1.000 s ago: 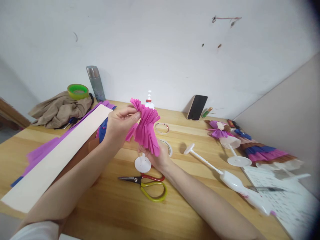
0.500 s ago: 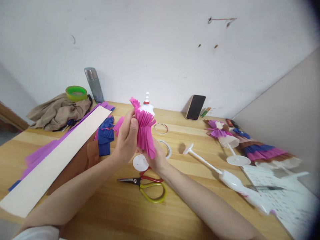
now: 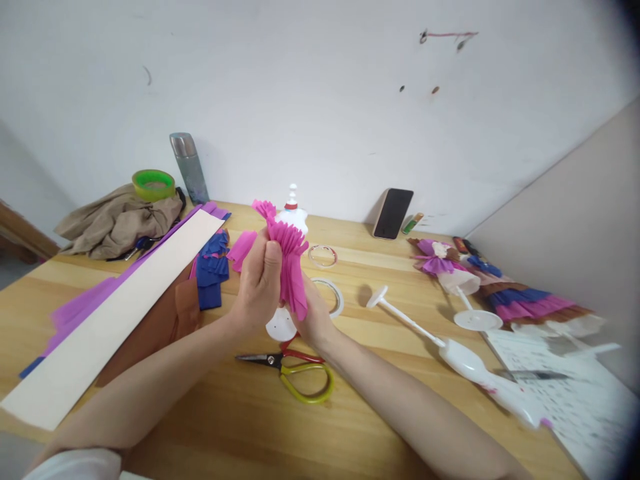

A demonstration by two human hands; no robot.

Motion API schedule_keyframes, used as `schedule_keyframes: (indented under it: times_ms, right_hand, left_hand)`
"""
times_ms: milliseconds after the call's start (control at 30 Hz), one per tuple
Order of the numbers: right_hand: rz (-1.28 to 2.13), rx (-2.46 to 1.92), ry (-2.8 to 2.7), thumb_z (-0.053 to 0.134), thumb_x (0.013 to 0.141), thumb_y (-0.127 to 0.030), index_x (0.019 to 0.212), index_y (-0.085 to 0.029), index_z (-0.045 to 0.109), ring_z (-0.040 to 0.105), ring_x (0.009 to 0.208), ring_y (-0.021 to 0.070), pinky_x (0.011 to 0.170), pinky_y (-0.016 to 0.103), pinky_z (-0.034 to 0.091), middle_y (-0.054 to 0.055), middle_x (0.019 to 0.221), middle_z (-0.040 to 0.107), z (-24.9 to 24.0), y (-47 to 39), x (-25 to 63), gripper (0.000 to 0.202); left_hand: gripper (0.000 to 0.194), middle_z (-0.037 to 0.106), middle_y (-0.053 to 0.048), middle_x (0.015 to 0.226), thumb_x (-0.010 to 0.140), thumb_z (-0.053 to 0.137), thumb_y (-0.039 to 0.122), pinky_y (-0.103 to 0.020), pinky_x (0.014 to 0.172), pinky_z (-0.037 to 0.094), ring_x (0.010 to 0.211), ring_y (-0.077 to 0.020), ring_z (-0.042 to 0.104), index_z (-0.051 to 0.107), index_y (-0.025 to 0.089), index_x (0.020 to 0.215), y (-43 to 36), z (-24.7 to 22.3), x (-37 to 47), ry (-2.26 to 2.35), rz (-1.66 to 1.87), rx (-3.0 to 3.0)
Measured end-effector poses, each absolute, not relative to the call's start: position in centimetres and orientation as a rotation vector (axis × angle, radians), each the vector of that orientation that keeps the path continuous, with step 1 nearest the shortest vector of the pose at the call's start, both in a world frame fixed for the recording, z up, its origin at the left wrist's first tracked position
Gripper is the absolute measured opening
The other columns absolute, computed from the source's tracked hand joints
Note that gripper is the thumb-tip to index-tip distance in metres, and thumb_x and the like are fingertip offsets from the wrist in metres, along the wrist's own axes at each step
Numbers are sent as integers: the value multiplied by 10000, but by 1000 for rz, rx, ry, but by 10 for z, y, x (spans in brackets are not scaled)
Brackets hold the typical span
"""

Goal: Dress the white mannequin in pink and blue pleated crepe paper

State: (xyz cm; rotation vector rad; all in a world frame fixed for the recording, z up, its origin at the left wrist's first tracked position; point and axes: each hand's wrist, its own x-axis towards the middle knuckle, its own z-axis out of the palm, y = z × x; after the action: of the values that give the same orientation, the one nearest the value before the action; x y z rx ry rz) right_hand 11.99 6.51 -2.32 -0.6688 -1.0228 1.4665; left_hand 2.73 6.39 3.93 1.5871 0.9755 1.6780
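Observation:
A pleated pink crepe paper strip (image 3: 290, 267) wraps against a white doll-like figure (image 3: 292, 219) with a red neck band and a round white base (image 3: 281, 325). My left hand (image 3: 260, 277) is closed on the strip, thumb pressed on the folds. From the other side my right hand (image 3: 314, 312) grips the strip low down; its fingers are hidden behind the paper. A loose pink tail (image 3: 243, 249) sticks out left of my left hand. Scissors (image 3: 300, 373) with red and yellow handles lie just below the hands.
A roll of white tape (image 3: 336, 297) and a thin ring (image 3: 323, 256) lie behind my right hand. Left are a long cream strip (image 3: 120, 313) and blue crepe paper (image 3: 209, 283). A white figure on a stand (image 3: 465, 363), papers and a phone (image 3: 393, 213) are right.
The pleats above my left thumb have been squeezed closer together, and the hand has shifted slightly right. The strip's upper end leans a little further left.

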Motion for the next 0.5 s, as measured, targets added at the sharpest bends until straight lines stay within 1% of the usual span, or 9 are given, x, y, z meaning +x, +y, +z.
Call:
schedule_keyframes:
  times_ms: [100, 167, 267, 333, 400, 500]
  right_hand:
    - [1483, -677, -1011, 552, 756, -312, 697, -245, 557, 365, 542, 142, 558, 294, 327, -47, 598, 465, -22, 64, 120, 89]
    - [1476, -684, -1017, 558, 761, -306, 705, -247, 567, 365, 538, 143, 553, 291, 335, -49, 590, 470, -20, 63, 119, 81]
    - [1466, -681, -1046, 570, 760, -304, 682, -245, 579, 418, 569, 160, 564, 298, 367, -34, 593, 514, -14, 62, 119, 98]
    - [1464, -664, -1082, 575, 757, -291, 695, -243, 599, 502, 654, 187, 609, 310, 410, -12, 641, 581, -12, 61, 119, 82]
    - [1461, -631, -1093, 579, 762, -290, 761, -242, 628, 571, 791, 219, 697, 331, 452, 10, 742, 647, -13, 61, 121, 69]
    - [1377, -652, -1015, 563, 823, -369, 922, -251, 640, 587, 956, 233, 832, 358, 463, 27, 930, 670, -17, 63, 126, 172]
  left_hand:
    - [390, 578, -40, 854, 962, 386, 582, -385, 761, 482, 778, -201, 551, 576, 244, 927, 63, 39, 26, 954, 1661, 1625]
    - [400, 591, -43, 855, 953, 397, 598, -383, 765, 488, 790, -203, 563, 588, 247, 933, 64, 39, 25, 951, 1660, 1642]
    - [406, 585, -26, 788, 941, 420, 611, -358, 701, 496, 724, -186, 560, 600, 249, 907, 65, 40, 25, 988, 1694, 1592]
    - [423, 575, -22, 760, 940, 412, 620, -345, 649, 489, 686, -176, 549, 603, 247, 875, 65, 40, 25, 1005, 1703, 1565]
    - [432, 571, -22, 753, 937, 411, 626, -341, 621, 479, 675, -174, 542, 600, 250, 838, 65, 40, 26, 1007, 1707, 1561]
    - [414, 575, -15, 763, 940, 421, 614, -333, 616, 469, 657, -163, 522, 588, 254, 821, 65, 39, 26, 1010, 1708, 1548]
